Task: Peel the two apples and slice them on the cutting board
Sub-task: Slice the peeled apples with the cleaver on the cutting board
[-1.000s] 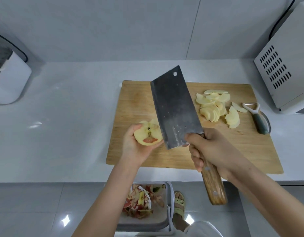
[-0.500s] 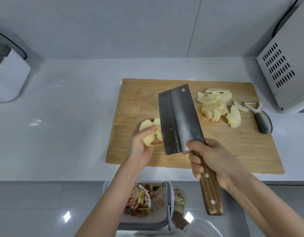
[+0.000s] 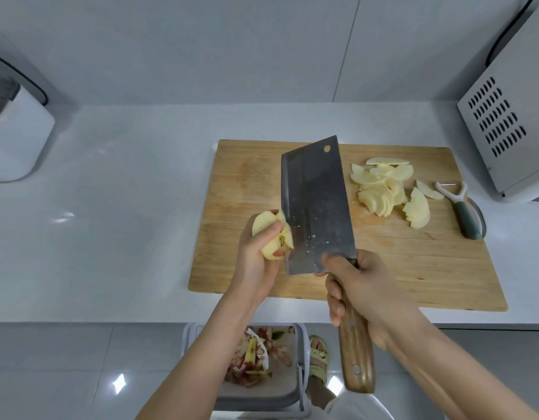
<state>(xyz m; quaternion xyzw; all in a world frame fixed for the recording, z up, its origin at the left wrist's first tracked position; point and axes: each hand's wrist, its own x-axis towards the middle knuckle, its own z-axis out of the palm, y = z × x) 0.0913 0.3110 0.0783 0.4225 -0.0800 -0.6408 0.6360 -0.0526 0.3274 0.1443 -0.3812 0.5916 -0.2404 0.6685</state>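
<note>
My left hand (image 3: 256, 262) grips a peeled apple half (image 3: 269, 234), cut face with core turned up, above the left part of the wooden cutting board (image 3: 413, 268). My right hand (image 3: 365, 292) holds the wooden handle of a cleaver (image 3: 316, 204). The cleaver's wide blade points away from me, and its left edge touches the apple half at the core. A heap of pale apple slices (image 3: 386, 189) lies on the far right part of the board.
A green-handled peeler (image 3: 462, 207) lies at the board's right edge. A microwave (image 3: 510, 116) stands far right, a white appliance (image 3: 16, 137) far left. Below the counter edge a bin (image 3: 262, 362) holds peels, beside a sandalled foot (image 3: 318, 359).
The cleaver has tilted from a left lean to nearly straight, its edge drawing in against the apple's core. My left hand has curled its thumb over the apple half and turned it.
</note>
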